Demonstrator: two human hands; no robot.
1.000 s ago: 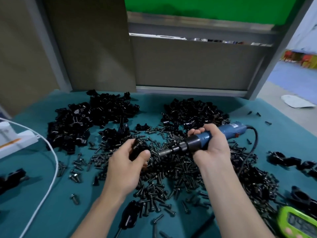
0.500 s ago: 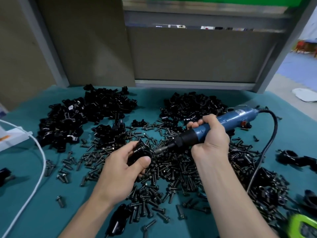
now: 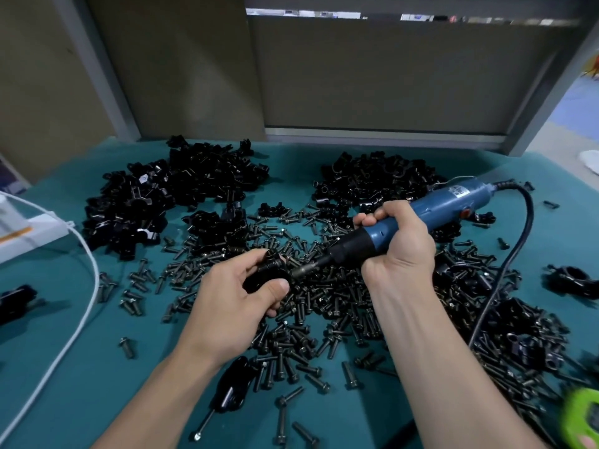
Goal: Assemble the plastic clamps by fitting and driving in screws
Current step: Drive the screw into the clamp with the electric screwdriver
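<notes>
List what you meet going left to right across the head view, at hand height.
white cable → left hand → clamp it holds → bit of the screwdriver → right hand → black cord → loose clamp. Screw piles skipped: they span the row.

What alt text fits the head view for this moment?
A person's left hand holds a black plastic clamp while the right hand grips a blue corded electric screwdriver, its bit at the clamp. Beneath lie loose dark screws on a teal table, with heaps of black clamp parts behind.
</notes>
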